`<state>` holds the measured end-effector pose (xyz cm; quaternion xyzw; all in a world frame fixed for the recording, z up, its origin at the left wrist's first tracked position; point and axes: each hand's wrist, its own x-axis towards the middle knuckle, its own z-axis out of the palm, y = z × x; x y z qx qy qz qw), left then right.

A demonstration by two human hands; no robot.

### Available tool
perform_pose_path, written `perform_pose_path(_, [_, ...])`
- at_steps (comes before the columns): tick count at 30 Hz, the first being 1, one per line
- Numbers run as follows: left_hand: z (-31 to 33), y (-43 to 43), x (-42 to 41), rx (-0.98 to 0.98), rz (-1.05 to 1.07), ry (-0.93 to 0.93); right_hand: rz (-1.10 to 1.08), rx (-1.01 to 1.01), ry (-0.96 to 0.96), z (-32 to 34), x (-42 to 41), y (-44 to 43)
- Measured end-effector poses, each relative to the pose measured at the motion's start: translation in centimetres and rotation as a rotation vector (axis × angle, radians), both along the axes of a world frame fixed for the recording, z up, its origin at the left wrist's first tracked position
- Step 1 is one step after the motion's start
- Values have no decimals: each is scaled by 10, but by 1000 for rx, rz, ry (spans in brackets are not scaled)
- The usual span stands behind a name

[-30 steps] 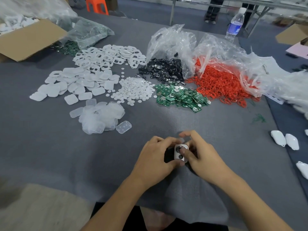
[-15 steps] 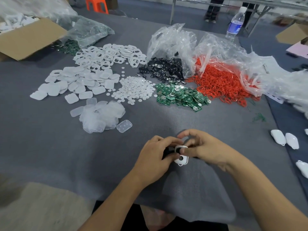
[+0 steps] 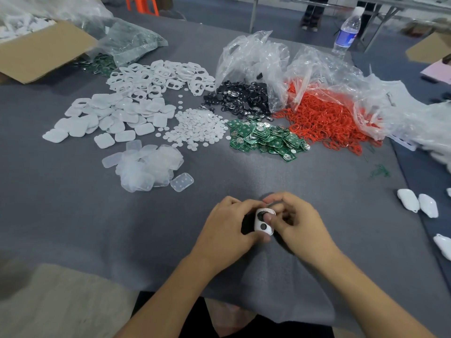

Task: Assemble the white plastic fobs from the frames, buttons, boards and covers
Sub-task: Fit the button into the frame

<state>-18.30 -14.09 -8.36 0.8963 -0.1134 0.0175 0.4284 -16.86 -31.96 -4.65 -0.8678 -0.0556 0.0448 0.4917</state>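
in hand: white plastic two-hole fob frame (image 3: pixel 263 223), pinched between curled fingers of left hand (image 3: pixel 227 230) and right hand (image 3: pixel 302 225) | done: apparently few closed white fobs (image 3: pixel 415 202) | left: green circuit boards (image 3: pixel 266 140) heaped, most work ahead

In my left hand (image 3: pixel 227 230): small white oval plastic fob (image 3: pixel 258 223), glossy, smooth.
Under it: grey felt-like table cloth (image 3: pixel 85 215), matt.
Beyond my right hand (image 3: pixel 300 223): clear crinkled plastic bags (image 3: pixel 251 59), shiny.

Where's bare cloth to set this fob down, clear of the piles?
Widest: grey cloth left of the left hand, nearer than the translucent plastic covers. Also the strip between the right hand and the white shells at the right edge. Crowded: the far band, white plastic frames through green circuit boards to red rings.
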Motion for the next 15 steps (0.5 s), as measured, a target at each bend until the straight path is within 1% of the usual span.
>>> perform_pose_path(2, [0,-1,0,8,12,-19,-34,-127,-191,-7,-7,1])
perform_pose_path(3, [0,-1,1,17,14,-24,-48,-156,-264,-9,-9,2])
perform_pose_path(5, [1,-1,1,17,17,-26,-102,-111,-299,-12,-13,5])
perform_pose_path(8, [1,-1,0,-6,16,-6,-192,-15,-236,-16,-14,10])
perform_pose_path(11, [2,0,0,-16,9,10,-238,64,-93,-12,-12,11])
perform_pose_path(15, [3,0,0,-40,15,38,-134,213,169,5,1,5])
